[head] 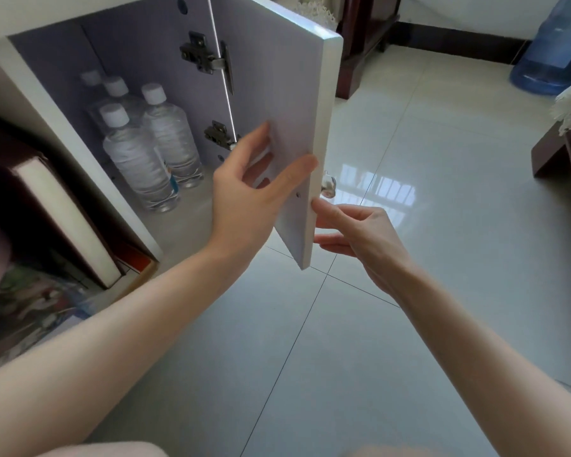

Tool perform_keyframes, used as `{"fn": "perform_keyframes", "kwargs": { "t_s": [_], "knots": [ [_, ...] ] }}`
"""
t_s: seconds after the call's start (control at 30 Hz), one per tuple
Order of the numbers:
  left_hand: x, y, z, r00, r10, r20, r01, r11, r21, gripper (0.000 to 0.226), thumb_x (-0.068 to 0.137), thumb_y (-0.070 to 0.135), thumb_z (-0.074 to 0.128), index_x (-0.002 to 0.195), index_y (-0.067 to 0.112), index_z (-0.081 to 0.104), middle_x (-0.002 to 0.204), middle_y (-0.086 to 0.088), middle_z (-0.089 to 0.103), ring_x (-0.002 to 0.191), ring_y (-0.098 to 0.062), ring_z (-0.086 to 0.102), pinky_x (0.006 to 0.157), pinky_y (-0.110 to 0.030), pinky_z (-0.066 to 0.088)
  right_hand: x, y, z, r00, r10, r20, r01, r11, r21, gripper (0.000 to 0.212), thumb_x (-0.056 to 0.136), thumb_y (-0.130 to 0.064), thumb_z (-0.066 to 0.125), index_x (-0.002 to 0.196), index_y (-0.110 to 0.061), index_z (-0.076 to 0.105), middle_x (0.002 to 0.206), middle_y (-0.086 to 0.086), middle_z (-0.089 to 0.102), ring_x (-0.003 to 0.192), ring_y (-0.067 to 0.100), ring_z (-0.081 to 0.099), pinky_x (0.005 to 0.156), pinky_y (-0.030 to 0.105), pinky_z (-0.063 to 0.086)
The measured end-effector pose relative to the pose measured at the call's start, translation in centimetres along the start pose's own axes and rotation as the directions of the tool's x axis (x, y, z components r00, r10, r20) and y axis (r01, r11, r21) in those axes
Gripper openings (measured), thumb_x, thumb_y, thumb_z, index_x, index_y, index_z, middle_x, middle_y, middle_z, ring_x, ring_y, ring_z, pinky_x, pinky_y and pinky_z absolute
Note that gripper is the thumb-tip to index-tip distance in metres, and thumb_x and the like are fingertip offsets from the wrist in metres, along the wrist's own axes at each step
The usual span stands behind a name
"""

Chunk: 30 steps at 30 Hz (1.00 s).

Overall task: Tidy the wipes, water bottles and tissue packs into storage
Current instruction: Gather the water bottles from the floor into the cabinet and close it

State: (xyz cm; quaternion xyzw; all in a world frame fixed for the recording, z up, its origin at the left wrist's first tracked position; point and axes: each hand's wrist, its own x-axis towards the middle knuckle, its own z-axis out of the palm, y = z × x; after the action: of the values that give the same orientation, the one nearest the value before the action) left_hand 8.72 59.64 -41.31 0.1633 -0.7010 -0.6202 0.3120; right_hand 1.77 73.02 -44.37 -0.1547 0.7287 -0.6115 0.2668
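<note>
Four clear plastic water bottles with white caps point(139, 159) stand upright and close together on the floor of a white cabinet point(60, 127) in the upper left of the frame, two in front and two behind, against its lilac-grey back wall. The cabinet's white door point(277, 77) stands open, swung out toward the centre of the frame on two metal hinges point(205, 56).

The left hand point(254, 189) lies against the door's glossy inner face. Its grip is wide, with the fingers straight and spread and the thumb reaching to the door's free edge. The right hand point(353, 235) is just to the right of that edge, below a small round metal knob point(328, 186). Its grip is also loose and holds nothing, with one fingertip touching the edge and the other fingers stretched toward the outer face.

At the left edge of the frame, a thick book with cream pages point(63, 209) leans in a neighbouring compartment. Glossy pale floor tiles point(409, 291) fill the right and lower parts. A large blue water jug point(554, 51) sits on the floor in the upper right corner, well apart from the cabinet.
</note>
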Motion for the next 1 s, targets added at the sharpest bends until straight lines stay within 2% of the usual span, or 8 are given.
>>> {"fn": "perform_keyframes", "kwargs": {
  "t_s": [0.23,0.33,0.4,0.5,0.6,0.73,0.87,1.0],
  "knots": [
    [-0.9,0.1,-2.7,0.998,0.034,-0.051,-0.035,0.999,-0.029,0.045,0.082,0.016,0.074,0.125,0.007,0.064,0.115,0.000,0.071,0.100,-0.006,0.069,0.082,-0.015,0.052,-0.4,-1.3,1.6,0.990,-0.080,0.113,0.082,0.996,-0.017,0.025,0.091,-0.043,0.057,0.106,-0.030,0.071,0.092,0.008,0.077,0.082,0.020,0.075,0.091,0.043,0.056],
    [-1.2,0.1,-3.5,0.997,0.032,-0.065,-0.036,0.998,-0.057,0.039,0.081,0.013,0.073,0.118,0.003,0.067,0.106,0.001,0.073,0.096,-0.009,0.071,0.084,-0.020,0.054,-0.5,-1.6,2.2,0.982,-0.089,0.165,0.091,0.996,-0.006,0.022,0.091,-0.045,0.053,0.086,-0.040,0.074,0.092,0.010,0.076,0.083,0.022,0.075,0.089,0.043,0.056],
    [-1.4,0.1,-4.0,0.997,0.036,-0.066,-0.041,0.997,-0.069,0.043,0.077,0.022,0.072,0.116,0.004,0.068,0.104,0.005,0.074,0.096,-0.010,0.071,0.087,-0.025,0.055,-0.5,-1.7,2.6,0.981,-0.074,0.178,0.072,0.997,0.018,0.024,0.089,-0.046,0.054,0.078,-0.043,0.075,0.095,0.014,0.075,0.084,0.024,0.075,0.089,0.045,0.057],
    [-1.8,0.0,-4.8,0.996,0.039,-0.079,-0.046,0.995,-0.084,0.042,0.073,0.029,0.069,0.111,0.011,0.069,0.101,0.007,0.075,0.097,-0.015,0.072,0.092,-0.035,0.056,-0.3,-1.7,3.2,0.977,-0.053,0.205,0.046,0.998,0.040,0.020,0.090,-0.042,0.057,0.085,-0.034,0.074,0.099,0.019,0.073,0.087,0.028,0.074,0.089,0.045,0.057],
    [-2.1,-0.2,-6.2,0.990,0.065,-0.126,-0.072,0.996,-0.049,0.023,0.078,0.027,0.071,0.099,0.018,0.072,0.097,0.006,0.076,0.095,-0.019,0.072,0.092,-0.042,0.056,-0.1,-1.8,4.2,0.969,-0.048,0.244,0.032,0.997,0.069,0.021,0.083,-0.043,0.062,0.093,-0.029,0.074,0.099,0.019,0.073,0.087,0.026,0.074,0.087,0.042,0.058],
    [-2.5,-0.7,-8.1,0.956,0.151,-0.253,-0.141,0.988,0.058,0.004,0.083,0.028,0.072,0.086,0.027,0.072,0.084,0.008,0.075,0.085,-0.020,0.071,0.085,-0.049,0.056,0.1,-2.1,6.3,0.950,-0.066,0.305,0.038,0.994,0.099,0.023,0.071,-0.045,0.068,0.084,-0.029,0.078,0.100,0.018,0.073,0.088,0.024,0.074,0.084,0.035,0.059],
    [-2.6,-0.9,-9.5,0.896,0.283,-0.342,-0.211,0.949,0.232,0.004,0.088,0.022,0.070,0.088,0.024,0.066,0.082,0.010,0.068,0.078,-0.010,0.066,0.075,-0.038,0.057,0.7,-2.4,8.6,0.939,-0.087,0.332,0.058,0.994,0.095,0.020,0.066,-0.046,0.071,0.077,-0.031,0.079,0.093,0.014,0.075,0.088,0.021,0.074,0.083,0.033,0.059],
    [-2.5,-1.2,-10.6,0.864,0.293,-0.410,-0.195,0.945,0.264,0.013,0.085,0.019,0.073,0.093,0.015,0.063,0.081,0.010,0.063,0.076,-0.004,0.062,0.073,-0.028,0.054,1.2,-2.6,9.7,0.934,-0.086,0.345,0.050,0.993,0.111,0.019,0.063,-0.045,0.072,0.074,-0.031,0.079,0.089,0.013,0.075,0.088,0.021,0.074,0.084,0.036,0.059]
  ]
}}
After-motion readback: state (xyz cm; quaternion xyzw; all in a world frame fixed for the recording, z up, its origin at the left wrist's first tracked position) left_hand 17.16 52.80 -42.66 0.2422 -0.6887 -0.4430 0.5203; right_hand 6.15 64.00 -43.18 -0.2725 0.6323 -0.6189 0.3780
